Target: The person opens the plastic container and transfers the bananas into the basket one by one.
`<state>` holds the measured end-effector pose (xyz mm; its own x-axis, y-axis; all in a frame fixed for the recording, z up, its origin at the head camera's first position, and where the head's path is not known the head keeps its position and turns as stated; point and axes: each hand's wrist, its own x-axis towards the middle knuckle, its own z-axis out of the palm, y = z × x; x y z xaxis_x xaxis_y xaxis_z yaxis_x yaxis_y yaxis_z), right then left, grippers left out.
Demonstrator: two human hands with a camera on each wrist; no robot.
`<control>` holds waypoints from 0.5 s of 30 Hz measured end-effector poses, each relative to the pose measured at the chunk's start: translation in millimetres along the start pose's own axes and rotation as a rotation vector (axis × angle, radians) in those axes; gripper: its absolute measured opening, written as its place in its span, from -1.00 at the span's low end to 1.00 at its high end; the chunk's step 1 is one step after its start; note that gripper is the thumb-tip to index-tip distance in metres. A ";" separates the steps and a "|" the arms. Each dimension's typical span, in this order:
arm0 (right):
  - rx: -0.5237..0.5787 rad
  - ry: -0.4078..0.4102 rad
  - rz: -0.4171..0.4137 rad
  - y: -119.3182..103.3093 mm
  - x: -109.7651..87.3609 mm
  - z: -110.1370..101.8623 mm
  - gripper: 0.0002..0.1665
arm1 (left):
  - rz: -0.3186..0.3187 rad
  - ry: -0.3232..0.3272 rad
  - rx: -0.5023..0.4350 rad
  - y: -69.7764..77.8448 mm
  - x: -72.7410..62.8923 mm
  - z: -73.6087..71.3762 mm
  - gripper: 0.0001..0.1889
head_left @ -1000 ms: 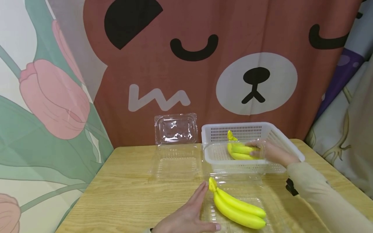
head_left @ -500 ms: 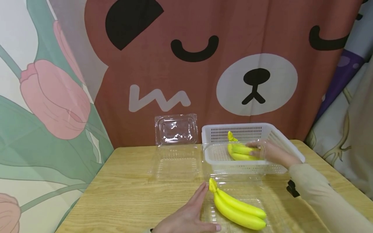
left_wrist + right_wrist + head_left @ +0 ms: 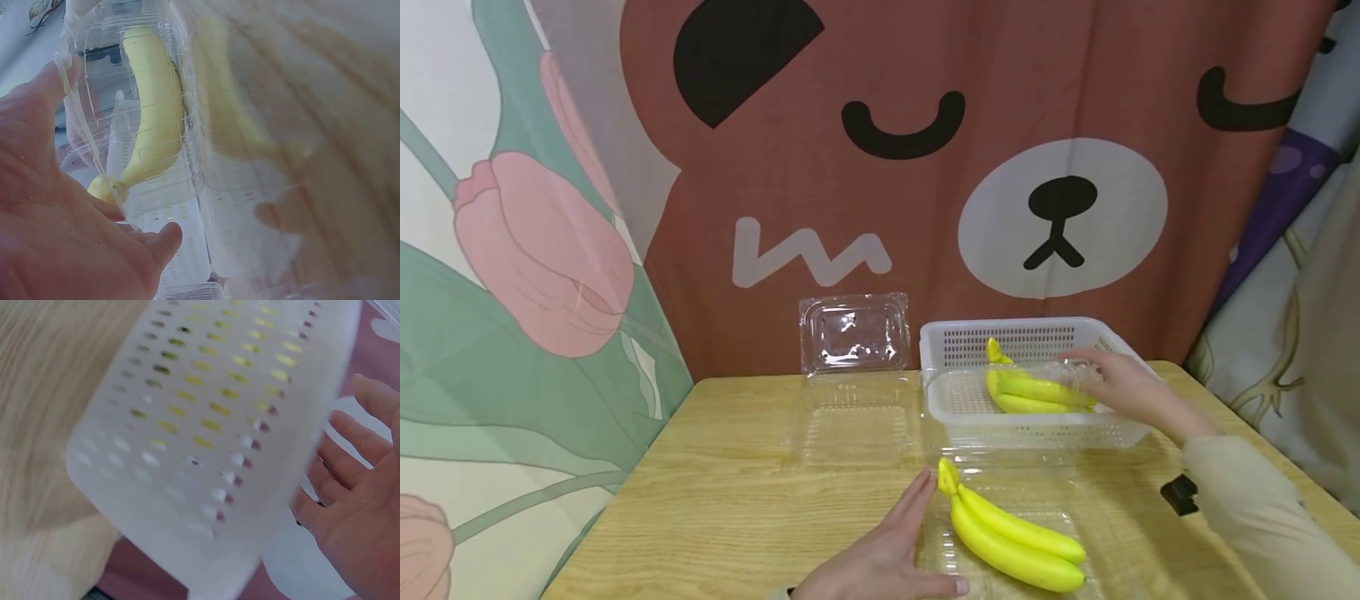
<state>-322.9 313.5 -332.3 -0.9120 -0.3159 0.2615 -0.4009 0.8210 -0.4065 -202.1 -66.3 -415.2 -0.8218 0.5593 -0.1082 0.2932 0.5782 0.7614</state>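
In the head view, a yellow banana bunch [image 3: 1015, 546] lies in the base of a hinged clear plastic container [image 3: 1105, 533], whose lid stands raised at the back. My left hand [image 3: 872, 550] rests at the container's left edge, fingers straight along the side and thumb over the front. The left wrist view shows this hand [image 3: 75, 212] against the clear rim beside the bananas [image 3: 156, 106]. My right hand [image 3: 1131, 387] is over the right side of a white perforated basket [image 3: 1007, 323], fingers apart and holding nothing. Another banana bunch [image 3: 1026, 390] lies inside the basket, seen through the lid.
A second clear container [image 3: 853, 429] stands with its lid up at the back of the wooden table [image 3: 722, 500], left of the basket. Behind the table hangs a brown curtain [image 3: 917, 200] with a bear face. A black device [image 3: 1180, 494] is at the right wrist.
My right hand has let go of the banana bunch in the basket and drawn back to the right. That bunch stays in the basket. My left hand has not moved.
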 end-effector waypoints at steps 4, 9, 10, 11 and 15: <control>-0.004 0.021 -0.011 -3.5 -9.5 -12.0 -0.46 | 0.015 0.008 0.033 0.9 -0.5 0.0 0.18; -0.062 0.008 0.015 -11.3 -25.2 -21.1 -0.34 | 0.037 0.015 0.062 1.8 -0.8 0.2 0.18; -0.073 0.007 0.017 -12.7 -28.9 -21.8 -0.33 | 0.039 0.015 0.064 2.0 -1.0 0.3 0.18; -0.082 0.010 0.011 -13.8 -32.7 -22.3 -0.34 | 0.041 0.016 0.066 2.1 -1.1 0.4 0.18; -0.088 0.025 -0.024 -15.0 -48.5 -22.2 -0.39 | 0.054 0.016 0.078 2.5 -1.6 0.8 0.18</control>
<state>-270.8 327.1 -319.4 -0.8992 -0.3252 0.2927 -0.4128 0.8521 -0.3218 -199.7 -65.2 -413.6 -0.8112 0.5818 -0.0581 0.3739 0.5925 0.7135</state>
